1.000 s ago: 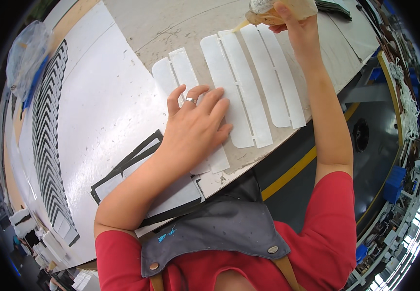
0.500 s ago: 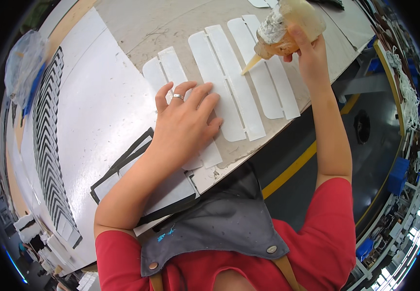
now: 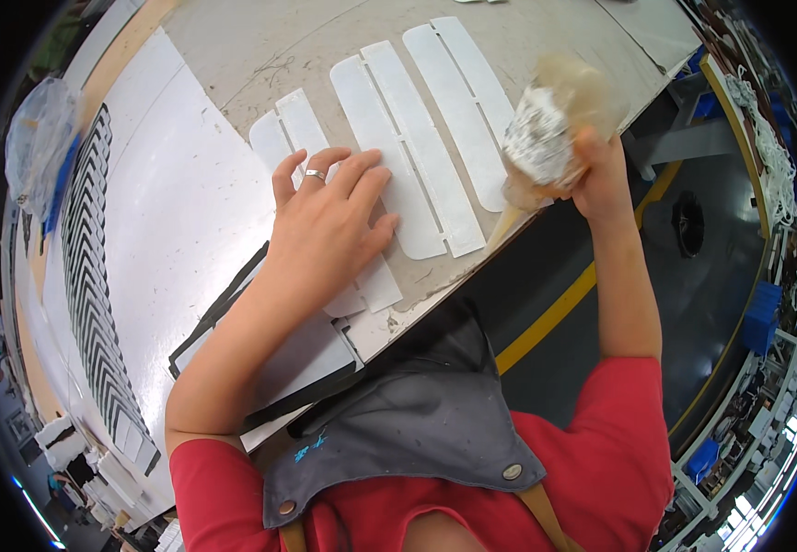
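My right hand [image 3: 598, 175] grips a squeeze glue bottle [image 3: 540, 138], cloudy and amber with a whitish crusted patch. Its pale nozzle points down by the lower end of the middle white panel [image 3: 412, 152], close to the table's near edge; whether the tip touches cannot be made out. Fingers spread, my left hand [image 3: 329, 207] rests over the nearer-left white panel [image 3: 299, 124], hiding much of it. A third white panel [image 3: 458, 101] lies to the right, its lower end partly behind the bottle. Each panel is a pair of long strips with a narrow slit between.
Under my left forearm is a white piece with dark edging [image 3: 302, 368]. A long fanned row of black-edged white pieces [image 3: 95, 276] lies at left, beside a clear plastic bag [image 3: 41, 138]. The worktable [image 3: 260, 55] ends in a diagonal near edge, above a dark floor with a yellow line [image 3: 546, 317].
My right hand has brought the glue bottle down toward the near table edge, its nozzle moving along to the middle panel's lower end. The left hand stays on its panel; the whole view has shifted slightly.
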{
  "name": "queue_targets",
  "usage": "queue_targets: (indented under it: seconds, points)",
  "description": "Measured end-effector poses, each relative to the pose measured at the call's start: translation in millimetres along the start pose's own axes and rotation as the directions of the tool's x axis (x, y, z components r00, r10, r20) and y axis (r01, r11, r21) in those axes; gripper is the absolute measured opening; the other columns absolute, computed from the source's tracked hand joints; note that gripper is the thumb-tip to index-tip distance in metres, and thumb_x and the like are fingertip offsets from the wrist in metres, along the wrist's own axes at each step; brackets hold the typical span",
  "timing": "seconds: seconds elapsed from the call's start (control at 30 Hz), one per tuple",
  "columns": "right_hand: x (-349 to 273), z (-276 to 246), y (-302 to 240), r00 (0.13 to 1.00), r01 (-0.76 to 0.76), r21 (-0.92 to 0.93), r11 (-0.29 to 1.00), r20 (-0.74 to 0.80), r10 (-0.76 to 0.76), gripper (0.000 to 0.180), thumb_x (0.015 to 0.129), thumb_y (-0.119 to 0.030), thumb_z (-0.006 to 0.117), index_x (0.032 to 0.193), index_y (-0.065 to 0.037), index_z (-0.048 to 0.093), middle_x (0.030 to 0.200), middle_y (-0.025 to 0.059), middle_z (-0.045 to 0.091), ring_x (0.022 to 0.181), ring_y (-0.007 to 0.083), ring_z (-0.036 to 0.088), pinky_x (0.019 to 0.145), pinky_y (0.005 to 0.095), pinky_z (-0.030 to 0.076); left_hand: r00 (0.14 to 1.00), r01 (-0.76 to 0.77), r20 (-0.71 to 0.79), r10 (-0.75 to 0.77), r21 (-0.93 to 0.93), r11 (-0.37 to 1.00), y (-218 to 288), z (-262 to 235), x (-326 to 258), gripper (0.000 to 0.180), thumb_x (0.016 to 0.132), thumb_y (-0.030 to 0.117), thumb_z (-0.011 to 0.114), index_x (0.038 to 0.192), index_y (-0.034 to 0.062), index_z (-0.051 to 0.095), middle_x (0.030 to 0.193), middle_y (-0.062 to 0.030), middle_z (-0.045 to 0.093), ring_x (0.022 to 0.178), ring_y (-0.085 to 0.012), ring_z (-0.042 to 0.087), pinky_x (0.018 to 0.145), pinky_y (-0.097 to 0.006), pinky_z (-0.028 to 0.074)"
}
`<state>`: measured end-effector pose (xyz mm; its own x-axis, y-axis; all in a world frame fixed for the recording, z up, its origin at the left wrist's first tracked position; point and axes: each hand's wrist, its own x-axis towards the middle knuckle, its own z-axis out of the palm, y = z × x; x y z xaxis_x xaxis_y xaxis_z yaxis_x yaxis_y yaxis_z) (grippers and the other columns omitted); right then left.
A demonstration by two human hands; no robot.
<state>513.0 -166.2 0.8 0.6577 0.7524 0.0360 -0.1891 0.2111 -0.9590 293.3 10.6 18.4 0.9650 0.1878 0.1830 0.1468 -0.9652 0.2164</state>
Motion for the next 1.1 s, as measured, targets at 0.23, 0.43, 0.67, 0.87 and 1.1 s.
queue_targets:
  seconds: [0.23,0.43,0.67,0.87,1.1]
  points:
    - [82.4,-31.5,-12.6,0.955,0.288,-0.14,0.947,-0.022,-0.294,0.052,0.083,-0.049,0.059,0.111,-0.006,0.051,0.096,0.0034,0.061,0.074,0.0154,0.061,0.054,0.0298,0.047,0.995,0.023,0.102,-0.014,-0.091,0.996,-1.8,-16.8,24.6,0.02,0.083,0.021,0.058,0.095,0.0049,0.055,0.099,-0.0073,0.058,0.1,-0.0258,0.053,0.099,-0.047,0.025]
    - [137.3,9.4,-16.6,0.897,0.425,-0.336,0.841,0.029,-0.442,0.04,0.086,-0.038,0.062,0.108,-0.006,0.051,0.08,0.0012,0.058,0.061,0.0072,0.056,0.046,0.0197,0.044,0.997,-0.041,0.058,0.046,-0.074,0.996,8.4,-9.9,46.6,0.02,0.083,0.02,0.057,0.097,0.0056,0.056,0.103,-0.0072,0.057,0.103,-0.0262,0.052,0.098,-0.045,0.026]
    - [168.4,13.3,1.6,0.906,0.41,-0.311,0.858,0.032,-0.421,0.033,0.085,-0.032,0.064,0.104,-0.007,0.052,0.078,0.0011,0.058,0.058,0.0072,0.055,0.044,0.0202,0.042,0.99,-0.101,0.09,0.106,-0.062,0.993,17.9,7.2,62.2,0.028,0.083,0.021,0.058,0.106,0.0058,0.056,0.116,-0.0075,0.054,0.113,-0.0258,0.047,0.1,-0.048,0.023]
    - [157.8,8.9,1.9,0.911,0.379,-0.331,0.864,-0.03,-0.411,0.031,0.084,-0.03,0.065,0.102,-0.007,0.054,0.077,0.0009,0.058,0.055,0.0071,0.054,0.041,0.02,0.04,0.99,-0.101,0.086,0.107,-0.08,0.992,16.7,11.0,62.8,0.028,0.083,0.022,0.058,0.106,0.0056,0.056,0.117,-0.0076,0.054,0.113,-0.0257,0.047,0.101,-0.049,0.023]
    - [122.9,-2.1,-3.8,0.942,0.321,-0.322,0.891,0.008,-0.337,0.03,0.084,-0.032,0.065,0.098,-0.006,0.056,0.075,0.0009,0.058,0.055,0.0074,0.055,0.041,0.0201,0.04,0.993,-0.096,0.071,0.099,-0.053,0.994,18.1,12.7,61.2,0.028,0.082,0.02,0.059,0.106,0.0061,0.056,0.118,-0.0076,0.055,0.112,-0.0267,0.048,0.101,-0.049,0.023]
